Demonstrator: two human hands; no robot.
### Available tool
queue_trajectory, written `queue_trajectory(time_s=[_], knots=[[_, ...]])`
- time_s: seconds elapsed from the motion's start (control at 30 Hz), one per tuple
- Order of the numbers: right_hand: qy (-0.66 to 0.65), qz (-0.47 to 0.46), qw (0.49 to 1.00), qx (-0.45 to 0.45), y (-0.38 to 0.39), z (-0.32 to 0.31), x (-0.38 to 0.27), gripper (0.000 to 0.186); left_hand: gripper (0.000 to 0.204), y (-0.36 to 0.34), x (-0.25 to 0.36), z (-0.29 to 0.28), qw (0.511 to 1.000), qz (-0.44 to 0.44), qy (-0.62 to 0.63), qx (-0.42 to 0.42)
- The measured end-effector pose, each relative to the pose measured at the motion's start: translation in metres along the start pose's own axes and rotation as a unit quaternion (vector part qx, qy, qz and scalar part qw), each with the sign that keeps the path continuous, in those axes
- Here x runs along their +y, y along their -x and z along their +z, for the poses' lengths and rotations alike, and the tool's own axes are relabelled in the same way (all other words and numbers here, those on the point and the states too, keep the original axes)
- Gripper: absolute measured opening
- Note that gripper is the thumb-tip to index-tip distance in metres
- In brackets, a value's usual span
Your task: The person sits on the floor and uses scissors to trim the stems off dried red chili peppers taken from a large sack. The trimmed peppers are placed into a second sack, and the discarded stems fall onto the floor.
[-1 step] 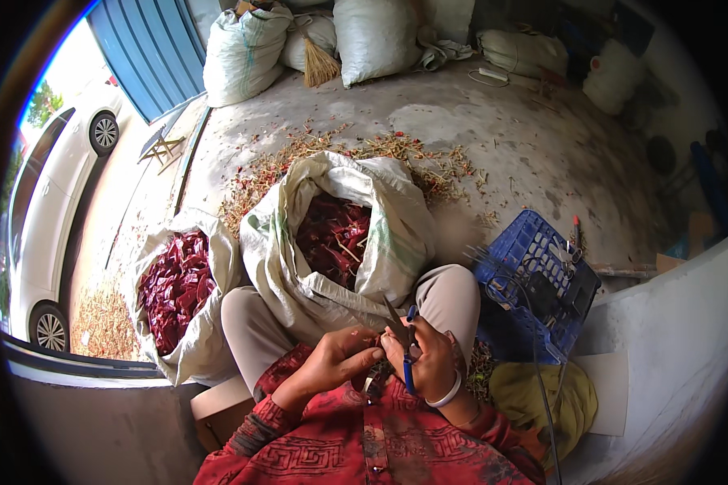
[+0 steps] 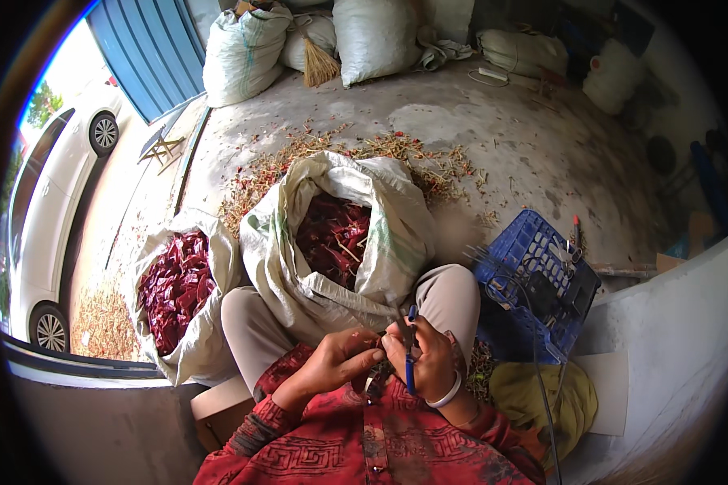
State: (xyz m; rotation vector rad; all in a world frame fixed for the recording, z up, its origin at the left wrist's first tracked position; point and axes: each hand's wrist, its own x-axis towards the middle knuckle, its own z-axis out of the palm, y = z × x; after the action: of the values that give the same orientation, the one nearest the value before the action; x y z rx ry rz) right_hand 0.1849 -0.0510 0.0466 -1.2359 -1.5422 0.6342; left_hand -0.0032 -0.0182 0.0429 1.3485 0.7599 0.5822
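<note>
My right hand [image 2: 427, 356] is closed around a pair of scissors [image 2: 410, 373] with blue handles; their blades point away from me and are smeared by motion. Close beside it, my left hand [image 2: 344, 358] is pinched, its fingertips nearly meeting the right ones. A dark red dried chilli [image 2: 374, 381] shows below the fingertips, partly hidden by them. Between my knees stands a large white woven sack [image 2: 279, 242], its rim rolled down, with dried red chillies [image 2: 334, 238] and pale stems inside. To its left, a smaller white sack [image 2: 228, 250] is full of dark red chilli pieces [image 2: 176, 291].
Stems and chilli scraps [image 2: 437, 168] litter the concrete floor behind the big sack. A blue plastic crate [image 2: 534, 283] with cables stands at my right, near an olive cloth [image 2: 542, 400]. Full sacks [image 2: 376, 40] and a broom [image 2: 319, 65] line the back. A white car [image 2: 52, 226] is outside left.
The scissor blades have shifted slightly and are now blurred. Both hands stay in nearly the same place.
</note>
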Motion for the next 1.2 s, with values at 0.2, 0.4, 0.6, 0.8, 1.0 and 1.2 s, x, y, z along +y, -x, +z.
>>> queue_trajectory(time_s=[0.2,0.4,0.6,0.8,1.0,1.2], knots=[[-0.315,0.233,0.92,0.006,0.001,0.002,0.002,0.016,0.026,0.001,0.01,0.009,0.999,-0.016,0.029,-0.004],[-0.445,0.355,0.822,-0.029,-0.008,-0.004,-0.007,0.016,0.02,-0.001,0.01,0.009,0.999,0.029,0.018,0.007],[-0.474,0.369,0.8,-0.024,-0.009,-0.001,-0.001,0.016,0.016,-0.001,0.012,0.01,0.986,0.133,-0.086,0.042],[-0.183,0.167,0.968,-0.045,-0.001,-0.014,0.007,0.028,0.013,0.009,0.012,0.003,0.988,0.054,0.036,0.137],[0.131,0.035,0.98,-0.149,0.028,-0.031,0.012,0.052,0.019,0.005,0.007,-0.014,0.96,0.171,-0.138,0.172],[0.158,0.037,0.978,-0.134,0.029,-0.023,0.006,0.052,0.021,0.006,0.023,-0.012,0.943,0.174,-0.222,0.178]])
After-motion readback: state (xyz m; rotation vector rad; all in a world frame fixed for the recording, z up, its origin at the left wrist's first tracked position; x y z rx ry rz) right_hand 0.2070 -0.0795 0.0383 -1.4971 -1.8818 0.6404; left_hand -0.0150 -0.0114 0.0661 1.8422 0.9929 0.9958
